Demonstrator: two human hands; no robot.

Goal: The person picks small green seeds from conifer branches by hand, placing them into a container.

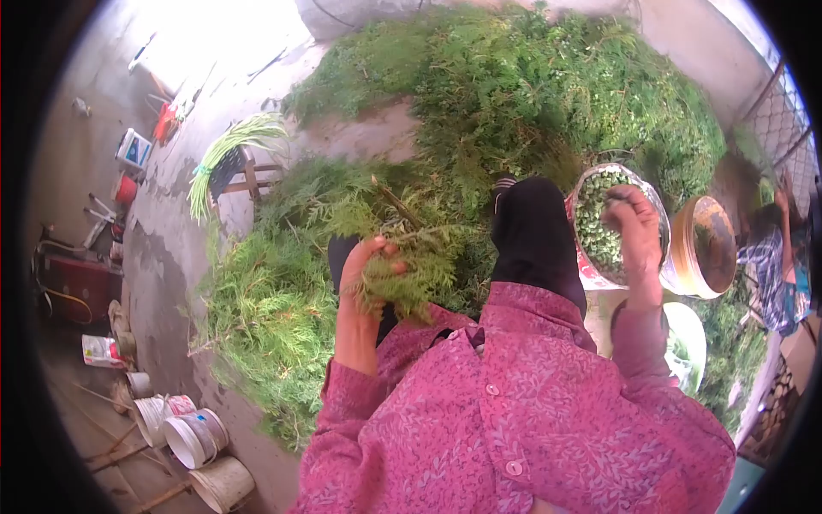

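Note:
My left hand (369,267) is wrapped round a leafy green branch (415,265) with a brown woody stem, held over my lap. On the right, my right hand (629,218) is above a round bucket (665,248) filled with small green pieces (598,227). The fingers of that hand are curled together, and whatever they hold is too small to make out. Large heaps of green branches (531,94) lie on the floor in front of me and around my legs.
An orange-rimmed bucket (681,244) stands right of the filled one, a pale green bag (683,347) below it. Long green stalks (214,163) rest on a small stool (250,182). White buckets (195,439) line the lower left. Another person's arm (784,223) shows at far right.

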